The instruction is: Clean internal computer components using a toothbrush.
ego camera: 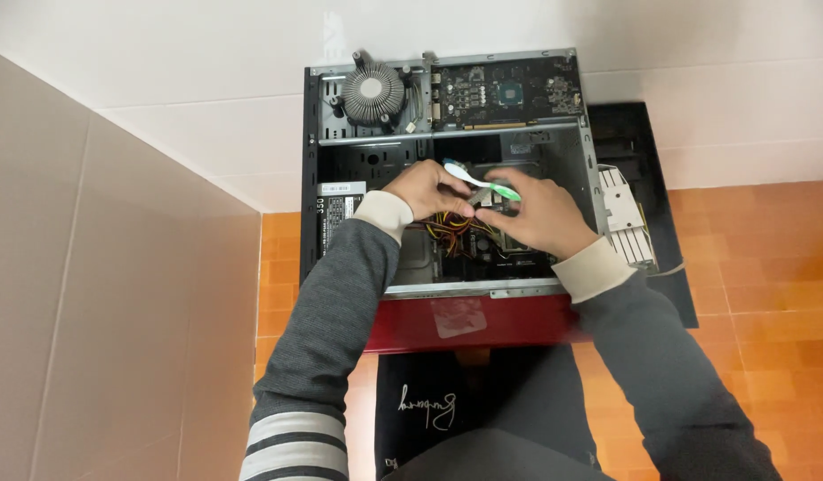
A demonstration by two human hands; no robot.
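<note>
An open desktop computer case [312, 169] lies on its side on the floor, its red front panel [518, 325] toward me. Both my hands are inside it. My left hand [426, 190] grips a white and green toothbrush [482, 184] over a bundle of red, yellow and black cables [447, 233]. My right hand [536, 214] is curled over a small part beside the brush; what the part is cannot be made out. A round finned cooler [373, 92] and a green circuit board [509, 89] sit at the far end of the case.
A power supply with a label [338, 209] sits at the case's left. A white slotted part [627, 218] lies on a black mat [634, 142] to the right. White wall rises behind, a beige wall to the left, orange floor tiles [758, 267] around.
</note>
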